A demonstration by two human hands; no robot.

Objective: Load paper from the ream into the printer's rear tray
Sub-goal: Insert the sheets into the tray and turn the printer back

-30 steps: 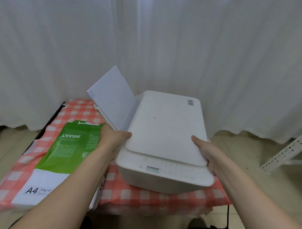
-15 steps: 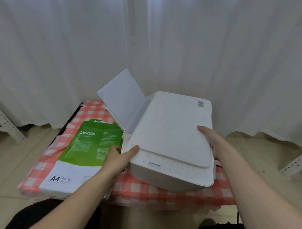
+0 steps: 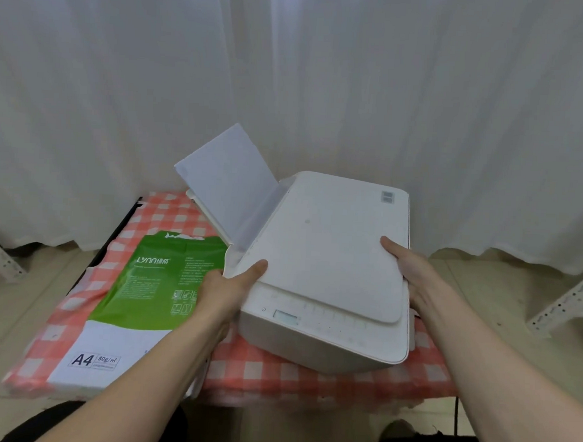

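Observation:
A white printer (image 3: 328, 255) sits turned at an angle on a low table with a red-and-white checked cloth (image 3: 311, 377). White sheets of paper (image 3: 229, 179) stand tilted in its rear tray at the printer's upper left. My left hand (image 3: 228, 288) grips the printer's left side, thumb on top. My right hand (image 3: 410, 274) grips its right side, thumb on the lid. A green-and-white A4 paper ream (image 3: 142, 301) lies flat to the printer's left, its far end torn open.
White curtains (image 3: 288, 88) hang close behind the table. Perforated metal shelf legs (image 3: 564, 306) stand on the tiled floor at right, and another metal leg (image 3: 1, 257) at far left. A black cable (image 3: 456, 415) hangs below the table's right front.
The printer with both hands on its sides has been turned a little further; my left hand slid from beside the rear tray to the printer's left edge. The view has shifted.

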